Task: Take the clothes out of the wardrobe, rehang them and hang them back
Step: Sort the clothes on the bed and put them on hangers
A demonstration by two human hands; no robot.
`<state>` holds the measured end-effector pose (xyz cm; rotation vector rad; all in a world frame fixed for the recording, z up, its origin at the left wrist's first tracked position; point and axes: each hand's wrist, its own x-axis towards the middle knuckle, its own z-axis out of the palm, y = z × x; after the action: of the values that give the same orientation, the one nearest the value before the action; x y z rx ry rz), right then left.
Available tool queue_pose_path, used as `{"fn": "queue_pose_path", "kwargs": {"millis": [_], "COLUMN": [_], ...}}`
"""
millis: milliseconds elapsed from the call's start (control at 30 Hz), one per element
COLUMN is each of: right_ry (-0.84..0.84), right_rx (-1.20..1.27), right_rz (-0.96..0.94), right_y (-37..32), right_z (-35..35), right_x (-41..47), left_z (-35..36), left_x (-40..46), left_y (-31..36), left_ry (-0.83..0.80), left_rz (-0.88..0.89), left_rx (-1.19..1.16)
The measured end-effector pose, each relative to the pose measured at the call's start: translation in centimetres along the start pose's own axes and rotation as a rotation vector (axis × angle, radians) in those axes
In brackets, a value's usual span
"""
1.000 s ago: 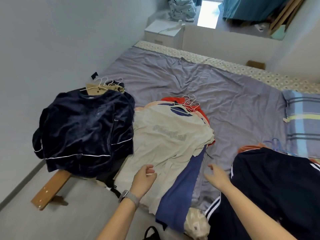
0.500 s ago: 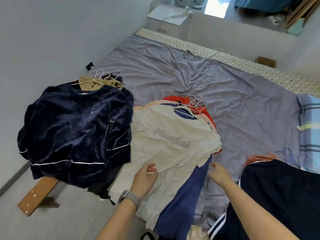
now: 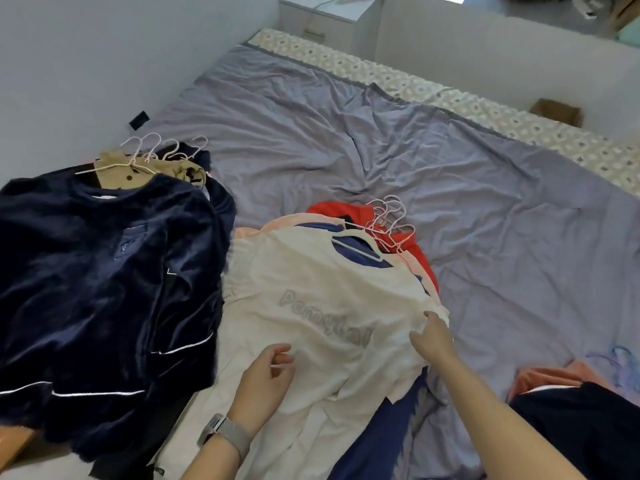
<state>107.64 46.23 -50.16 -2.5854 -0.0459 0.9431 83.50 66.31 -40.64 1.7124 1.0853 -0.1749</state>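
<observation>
We saw the right hand [image 3: 433,337] reaching onto the cream T-shirt [image 3: 311,306], its fingertips bunching the fabric at the shirt's right edge, though whether they had truly pinched it or only pressed on it we could not tell. The left hand [image 3: 266,379] hovered over the lower part of the same shirt, fingers loosely curled and holding nothing; a grey mesh watch band [image 3: 225,434] sat on that wrist. The cream T-shirt lay on top of a pile, still on a white hanger [image 3: 356,237], with a blue garment [image 3: 377,441] and a red one [image 3: 408,244] showing beneath it and a cluster of pale hanger hooks [image 3: 389,213] just beyond its collar. Left of the shirt lay a dark navy velvet top [image 3: 104,271] on another heap, a tan garment [image 3: 156,169] and more hooks behind it. Right of the shirt, a dark garment [image 3: 581,424] and an orange one [image 3: 554,374] were cut off by the frame edge. Everything rested on a bed with a wrinkled lavender sheet [image 3: 450,150]; beyond it stood a white nightstand [image 3: 318,19], only partly visible against the pale wall
</observation>
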Motion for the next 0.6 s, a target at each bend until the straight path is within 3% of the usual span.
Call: {"fn": "queue_pose_path", "kwargs": {"millis": [167, 367, 600], "right_ry": [0.078, 0.000, -0.033], "right_rx": [0.001, -0.048, 0.129], "right_rz": [-0.052, -0.090, 0.022], "right_y": [-2.6, -3.4, -3.2], "right_z": [0.0, 0.7, -0.1], "right_x": [4.9, 9.4, 11.8], "left_z": [1.1, 1.6, 0.7], "left_x": [2.0, 3.2, 4.4], "left_y": [-0.3, -0.7, -0.4], "left_ry": [0.021, 0.024, 0.040], "left_rz": [-0.043, -0.090, -0.089], "left_rx": [-0.028, -0.040, -0.050]}}
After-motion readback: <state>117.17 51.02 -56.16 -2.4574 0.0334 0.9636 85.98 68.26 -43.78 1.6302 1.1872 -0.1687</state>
